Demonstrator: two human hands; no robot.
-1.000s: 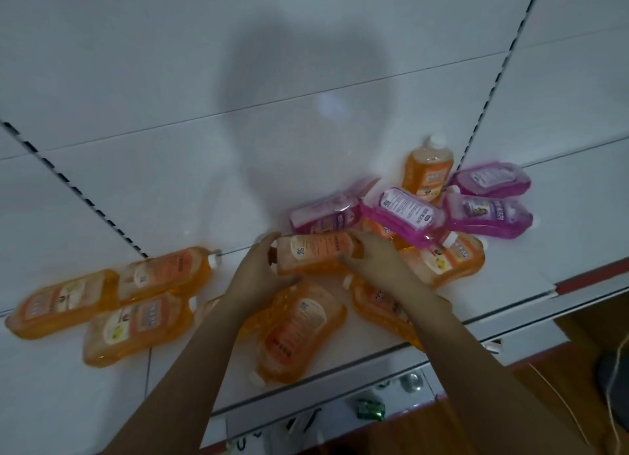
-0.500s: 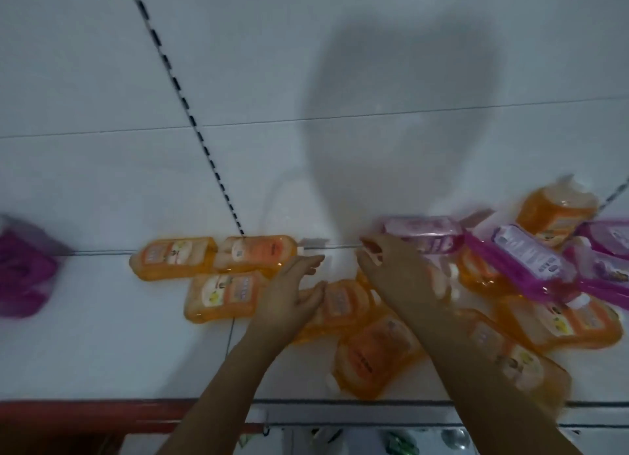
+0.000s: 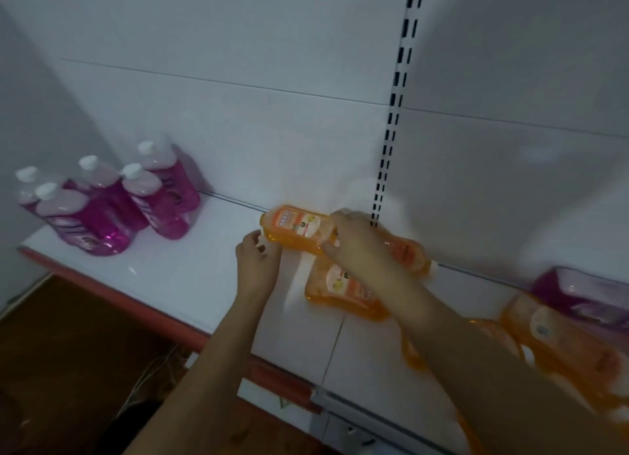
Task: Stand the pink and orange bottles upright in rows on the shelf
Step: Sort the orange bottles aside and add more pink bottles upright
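Right hand (image 3: 354, 236) is wrapped around the cap end of an orange bottle (image 3: 296, 229) lying sideways near the back of the white shelf (image 3: 190, 277). Left hand (image 3: 256, 257) sits at its base end with fingers loosely curled; can't tell if it's actually holding anything. More orange bottles (image 3: 343, 294) lie flat just beside it, and five pink bottles (image 3: 112, 202) stand upright over at the left end.
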